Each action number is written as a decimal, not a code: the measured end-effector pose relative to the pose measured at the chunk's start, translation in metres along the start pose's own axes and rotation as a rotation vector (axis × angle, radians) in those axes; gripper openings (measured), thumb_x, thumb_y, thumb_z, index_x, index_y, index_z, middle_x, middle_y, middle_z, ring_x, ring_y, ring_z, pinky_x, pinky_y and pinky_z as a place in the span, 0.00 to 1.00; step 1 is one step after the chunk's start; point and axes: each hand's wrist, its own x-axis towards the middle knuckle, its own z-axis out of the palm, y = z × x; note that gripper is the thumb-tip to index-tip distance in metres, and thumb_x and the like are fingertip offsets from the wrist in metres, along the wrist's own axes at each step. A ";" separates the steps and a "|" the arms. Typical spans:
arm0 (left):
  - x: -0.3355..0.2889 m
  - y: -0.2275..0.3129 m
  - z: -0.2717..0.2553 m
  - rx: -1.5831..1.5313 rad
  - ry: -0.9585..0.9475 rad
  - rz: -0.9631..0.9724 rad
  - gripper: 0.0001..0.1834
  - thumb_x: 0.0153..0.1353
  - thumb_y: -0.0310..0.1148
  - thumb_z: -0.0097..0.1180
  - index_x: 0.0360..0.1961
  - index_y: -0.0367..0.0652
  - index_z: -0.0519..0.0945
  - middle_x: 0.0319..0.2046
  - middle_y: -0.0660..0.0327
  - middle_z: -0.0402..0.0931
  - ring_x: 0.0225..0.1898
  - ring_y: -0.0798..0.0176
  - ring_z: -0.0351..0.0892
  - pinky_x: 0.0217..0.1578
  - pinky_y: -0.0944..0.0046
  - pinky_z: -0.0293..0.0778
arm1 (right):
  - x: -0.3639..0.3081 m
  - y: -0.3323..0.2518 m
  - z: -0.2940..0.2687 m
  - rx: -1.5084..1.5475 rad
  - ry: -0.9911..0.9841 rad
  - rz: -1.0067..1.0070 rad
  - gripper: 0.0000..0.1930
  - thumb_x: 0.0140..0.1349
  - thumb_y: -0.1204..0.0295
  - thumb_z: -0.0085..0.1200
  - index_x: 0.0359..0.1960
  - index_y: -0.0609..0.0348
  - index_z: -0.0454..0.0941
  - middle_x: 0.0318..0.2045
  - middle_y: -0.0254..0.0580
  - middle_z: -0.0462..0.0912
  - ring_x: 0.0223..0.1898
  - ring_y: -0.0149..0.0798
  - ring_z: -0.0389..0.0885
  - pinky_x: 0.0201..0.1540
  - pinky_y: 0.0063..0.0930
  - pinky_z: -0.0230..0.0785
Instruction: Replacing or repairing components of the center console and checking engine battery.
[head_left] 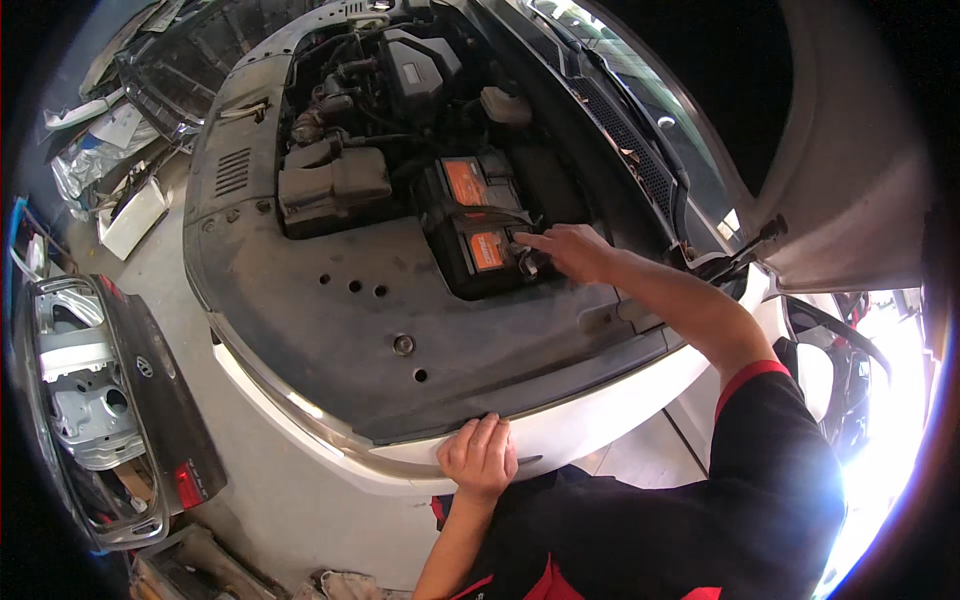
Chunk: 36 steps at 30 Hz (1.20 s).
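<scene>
Right hand at battery, left hand on fender edge.
Right hand point(575, 252): index finger out at the clamp point(529, 266), can't tell if anything's pinched; battery point(485, 248) just left of it, long axis running away from the person, strap point(492, 216) across. Left hand point(478, 456), farther, fingers curled over white fender point(590, 432), grip unclear; black cover point(340, 290) between it and battery. Beyond: air box point(335, 185), engine cover point(412, 75).

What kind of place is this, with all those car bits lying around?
Probably a car repair shop. A car's hood is up, and someone's right hand is at the battery. A loose car panel with a red light stands on the floor.
</scene>
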 end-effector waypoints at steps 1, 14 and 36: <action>0.000 0.000 0.001 0.000 0.000 -0.002 0.08 0.62 0.35 0.57 0.37 0.48 0.86 0.44 0.67 0.83 0.50 0.60 0.76 0.51 0.54 0.65 | 0.000 0.001 -0.003 -0.028 -0.107 0.029 0.42 0.60 0.76 0.57 0.77 0.42 0.54 0.44 0.45 0.80 0.46 0.50 0.80 0.49 0.46 0.74; 0.000 0.001 0.001 -0.001 -0.005 -0.015 0.09 0.63 0.36 0.55 0.37 0.48 0.86 0.44 0.65 0.84 0.49 0.58 0.77 0.51 0.54 0.65 | -0.005 0.014 -0.004 0.194 -0.237 0.095 0.41 0.61 0.76 0.54 0.77 0.40 0.53 0.45 0.49 0.85 0.48 0.51 0.83 0.52 0.47 0.75; 0.019 0.034 -0.020 -0.064 -0.030 0.087 0.08 0.62 0.27 0.56 0.43 0.43 0.81 0.45 0.59 0.81 0.49 0.50 0.76 0.52 0.49 0.68 | -0.005 -0.014 -0.001 -0.001 -0.314 0.098 0.44 0.59 0.74 0.53 0.77 0.32 0.53 0.52 0.48 0.83 0.54 0.51 0.82 0.51 0.43 0.73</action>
